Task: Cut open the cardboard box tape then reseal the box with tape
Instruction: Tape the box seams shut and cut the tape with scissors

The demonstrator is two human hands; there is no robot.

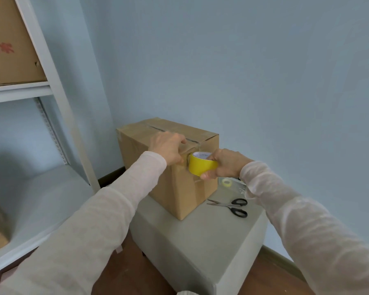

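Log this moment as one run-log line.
phase: reseal | left hand: grips box top edge | right hand: grips yellow tape roll at box front | scissors: lying on stool, untouched

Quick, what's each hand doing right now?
Left hand: grips the box at its top edge.
Right hand: holds the tape roll.

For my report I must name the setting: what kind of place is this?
Probably a storeroom or spare room: a white metal shelf rack holds a printed carton, and the cardboard box being taped stands on a grey padded stool by a bare blue wall.
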